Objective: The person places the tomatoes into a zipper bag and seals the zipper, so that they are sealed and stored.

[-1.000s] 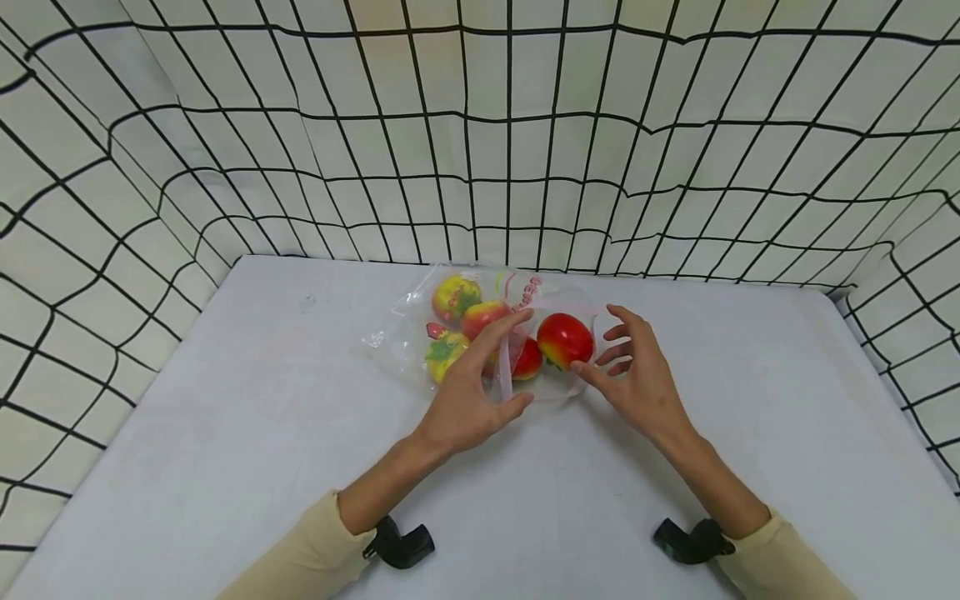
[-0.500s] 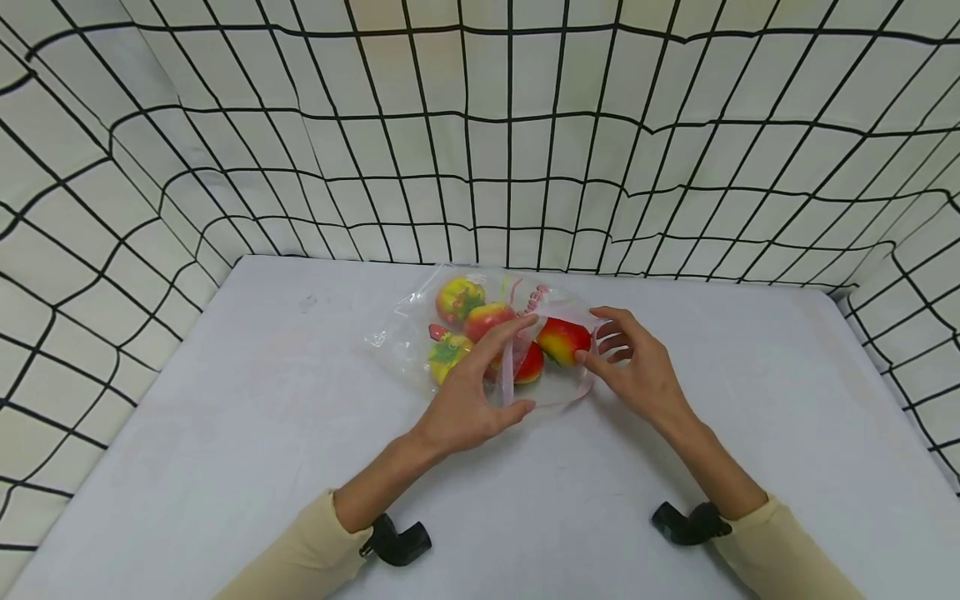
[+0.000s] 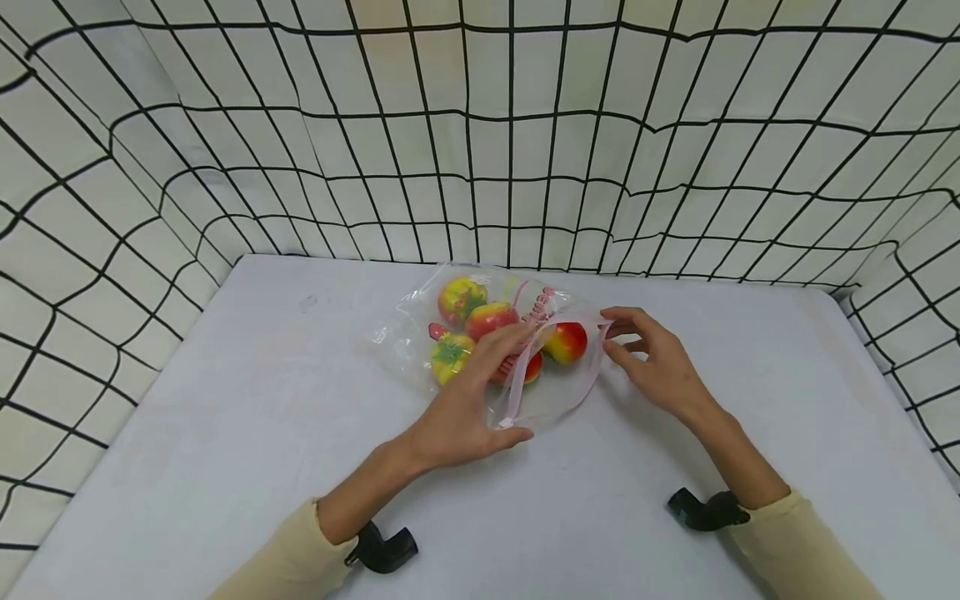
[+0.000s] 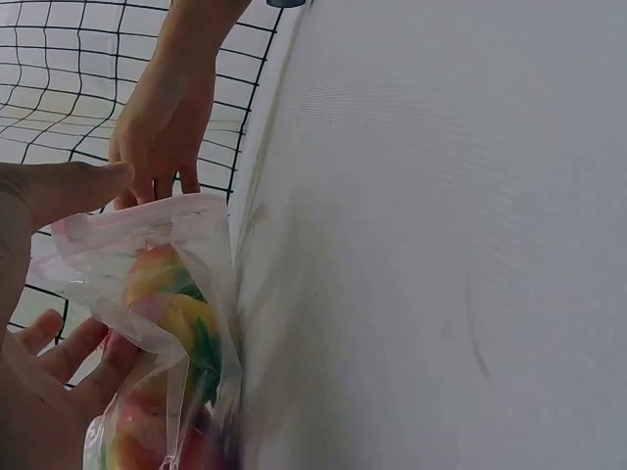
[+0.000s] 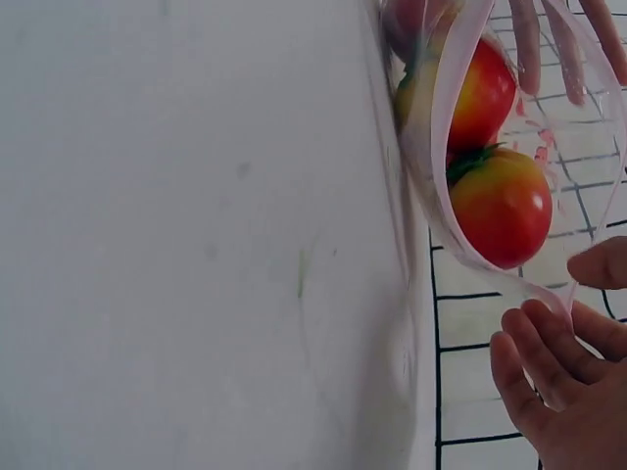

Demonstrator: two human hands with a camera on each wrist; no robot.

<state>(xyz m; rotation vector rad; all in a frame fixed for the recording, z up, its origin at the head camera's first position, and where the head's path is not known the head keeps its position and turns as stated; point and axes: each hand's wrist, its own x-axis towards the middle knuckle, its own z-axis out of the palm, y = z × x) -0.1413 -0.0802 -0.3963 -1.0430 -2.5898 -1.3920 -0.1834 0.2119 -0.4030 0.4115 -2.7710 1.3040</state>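
A clear plastic zip bag (image 3: 405, 312) with a pink-edged mouth lies on its side, holding several red-and-yellow fruits with green tops. One fruit (image 3: 566, 342) sits just inside the mouth, and in the right wrist view this fruit (image 5: 503, 208) looks round and glossy. My left hand (image 3: 457, 421) lies along the near left of the mouth, fingers straight against the bag and thumb spread apart. In the left wrist view those fingers (image 4: 102, 374) are partly behind the plastic. My right hand (image 3: 660, 367) pinches the mouth's right edge between thumb and fingers.
The white table (image 3: 225, 467) runs back to a black grid net (image 3: 510, 150) over a pale wall, with more netting on both sides. A dark wrist camera (image 3: 386, 550) sits by the left sleeve, and another dark camera (image 3: 705, 510) by the right.
The fruit at the mouth now lies inside the bag, behind the rim. My right hand has moved from that fruit to the bag's edge and drawn it slightly right; the mouth gapes wider.
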